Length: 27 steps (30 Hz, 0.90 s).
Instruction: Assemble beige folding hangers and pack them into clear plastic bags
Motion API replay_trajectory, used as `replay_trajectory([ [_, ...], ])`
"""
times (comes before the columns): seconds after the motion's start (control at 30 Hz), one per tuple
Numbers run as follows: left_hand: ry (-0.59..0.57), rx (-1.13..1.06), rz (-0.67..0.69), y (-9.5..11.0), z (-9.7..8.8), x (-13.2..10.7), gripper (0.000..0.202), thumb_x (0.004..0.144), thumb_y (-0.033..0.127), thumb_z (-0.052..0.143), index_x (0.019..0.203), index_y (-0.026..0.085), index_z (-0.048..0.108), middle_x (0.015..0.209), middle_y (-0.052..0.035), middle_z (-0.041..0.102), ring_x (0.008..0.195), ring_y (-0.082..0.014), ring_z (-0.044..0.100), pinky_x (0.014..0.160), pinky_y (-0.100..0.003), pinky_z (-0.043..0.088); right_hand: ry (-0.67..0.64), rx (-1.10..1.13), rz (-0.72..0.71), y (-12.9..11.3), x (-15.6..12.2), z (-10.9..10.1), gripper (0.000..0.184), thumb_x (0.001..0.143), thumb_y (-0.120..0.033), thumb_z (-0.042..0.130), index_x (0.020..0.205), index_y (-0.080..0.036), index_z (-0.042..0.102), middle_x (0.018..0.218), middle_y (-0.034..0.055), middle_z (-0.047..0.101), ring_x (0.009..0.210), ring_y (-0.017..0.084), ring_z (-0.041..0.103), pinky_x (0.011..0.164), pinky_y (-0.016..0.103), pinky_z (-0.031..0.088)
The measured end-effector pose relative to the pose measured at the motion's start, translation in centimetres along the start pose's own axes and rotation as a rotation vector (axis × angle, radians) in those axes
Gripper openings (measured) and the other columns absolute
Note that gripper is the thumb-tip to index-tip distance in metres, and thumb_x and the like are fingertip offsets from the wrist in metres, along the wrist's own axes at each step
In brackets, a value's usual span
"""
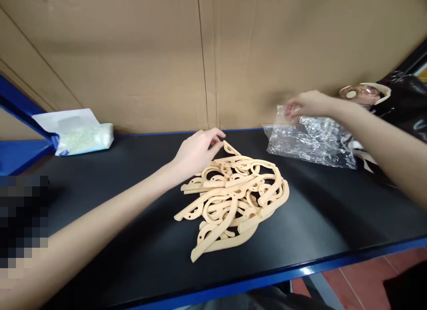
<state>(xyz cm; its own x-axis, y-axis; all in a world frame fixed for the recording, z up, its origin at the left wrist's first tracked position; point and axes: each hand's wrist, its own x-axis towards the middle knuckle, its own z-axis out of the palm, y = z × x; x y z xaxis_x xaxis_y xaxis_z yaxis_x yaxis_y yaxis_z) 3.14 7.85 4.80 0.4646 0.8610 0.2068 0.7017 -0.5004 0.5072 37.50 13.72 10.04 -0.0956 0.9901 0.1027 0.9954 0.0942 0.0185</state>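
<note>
A loose pile of beige plastic folding clothes hangers (233, 192) lies on the black tabletop, the pieces overlapping at many angles. Over the pile's far left edge is my left hand (198, 150), its thumb and index finger apart. The thumb tip comes close to the end of one hanger (231, 148) that sticks out at the back; I see nothing gripped there. At the back right, my right hand (308, 104) has its fingers closed at the upper edge of a crumpled clear plastic bag (310, 145). Those fingertips are slightly blurred.
A white and pale green soft plastic package (85, 134) rests at the back left. Cardboard (150, 70) walls the rear. At the right are a black plastic bag (408, 101) and a beige-rimmed item (365, 94). A blue edge (300, 272) runs along the table's front.
</note>
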Motion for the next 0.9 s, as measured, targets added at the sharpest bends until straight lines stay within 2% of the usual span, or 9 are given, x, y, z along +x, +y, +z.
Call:
replay_trajectory([
  [0.07,0.005,0.036,-0.01,-1.3,0.6,1.9,0.035,0.093,0.023,0.055,0.128,0.018,0.06,0.127,-0.0108,0.063,0.125,-0.0291,0.052,0.105,-0.045,0.038,0.081,-0.071,-0.02,-1.2,0.0,2.1,0.029,0.08,-0.007,0.07,0.109,-0.005,0.07,0.123,0.0249,0.064,0.121,0.035,0.053,0.101,0.054,0.031],
  [0.13,-0.045,0.019,-0.051,-2.4,1.4,3.6,0.036,0.093,0.03,0.057,0.127,0.016,0.061,0.126,-0.0122,0.063,0.124,-0.0295,0.053,0.105,-0.045,0.039,0.153,-0.089,-0.07,-3.1,-0.6,4.0,0.039,0.085,-0.012,0.065,0.124,-0.007,0.062,0.137,0.0252,0.054,0.132,0.038,0.042,0.106,0.057,0.024],
  [0.2,-0.114,-0.016,-0.126,-3.2,2.4,5.0,0.036,0.091,0.041,0.062,0.113,0.013,0.067,0.11,-0.0121,0.068,0.109,-0.0287,0.062,0.098,-0.046,0.045,0.254,0.064,-0.19,-5.5,-1.5,5.6,0.035,0.09,-0.019,0.058,0.123,-0.009,0.063,0.13,0.0229,0.058,0.128,0.038,0.045,0.106,0.057,0.026],
  [0.3,-0.191,-0.11,-0.224,-3.4,3.9,6.2,0.03,0.089,0.041,0.067,0.096,0.012,0.067,0.096,-0.0067,0.069,0.091,-0.0216,0.066,0.086,-0.042,0.053,0.163,0.306,-0.31,-9.0,-2.7,7.5,0.028,0.091,-0.038,0.059,0.099,-0.016,0.074,0.108,0.0143,0.068,0.109,0.032,0.059,0.099,0.048,0.039],
  [0.43,-0.135,-0.35,-0.272,-2.1,4.5,6.9,0.021,0.095,0.032,0.061,0.096,0.012,0.064,0.091,-0.0034,0.067,0.08,-0.0149,0.066,0.074,-0.033,0.057,0.053,0.499,-0.329,-12.0,-2.5,9.2,0.027,0.09,-0.041,0.061,0.082,-0.018,0.074,0.085,0.0052,0.072,0.077,0.019,0.065,0.073,0.031,0.048],
  [0.53,0.044,-0.551,-0.246,-0.7,3.2,7.3,0.02,0.101,0.021,0.047,0.088,0.012,0.059,0.082,-0.0018,0.066,0.07,-0.01,0.064,0.07,-0.026,0.055,0.095,0.633,-0.261,-12.8,-1.2,8.3,0.03,0.095,-0.037,0.051,0.086,-0.015,0.069,0.076,0.0047,0.071,0.066,0.015,0.062,0.064,0.028,0.047],
  [0.67,0.303,-0.699,-0.176,0.7,-0.6,7.6,0.025,0.1,0.007,0.04,0.08,0.015,0.052,0.069,0.0031,0.058,0.053,-0.0041,0.051,0.062,-0.019,0.048,0.232,0.704,-0.225,-13.1,0.1,3.9,0.021,0.096,-0.03,0.049,0.1,-0.016,0.064,0.09,0.0078,0.071,0.072,0.015,0.064,0.071,0.03,0.049],
  [0.8,0.176,-0.79,-0.218,1.4,-3.8,6.6,0.026,0.097,0.01,0.047,0.073,0.013,0.056,0.064,0.0006,0.057,0.045,-0.0048,0.046,0.048,-0.021,0.041,0.492,0.225,-0.358,-14.1,-0.2,0.3,0.024,0.097,-0.026,0.044,0.11,-0.018,0.063,0.107,0.0114,0.067,0.091,0.025,0.062,0.074,0.035,0.042],
  [0.9,0.015,-0.816,-0.315,1.7,-4.3,5.4,0.029,0.098,0.014,0.049,0.07,0.011,0.058,0.06,-0.0001,0.054,0.041,-0.0045,0.043,0.044,-0.021,0.036,0.415,-0.063,-0.486,-15.4,-0.7,0.1,0.028,0.096,-0.017,0.037,0.105,-0.017,0.063,0.102,0.0124,0.067,0.086,0.026,0.062,0.067,0.035,0.037],
])
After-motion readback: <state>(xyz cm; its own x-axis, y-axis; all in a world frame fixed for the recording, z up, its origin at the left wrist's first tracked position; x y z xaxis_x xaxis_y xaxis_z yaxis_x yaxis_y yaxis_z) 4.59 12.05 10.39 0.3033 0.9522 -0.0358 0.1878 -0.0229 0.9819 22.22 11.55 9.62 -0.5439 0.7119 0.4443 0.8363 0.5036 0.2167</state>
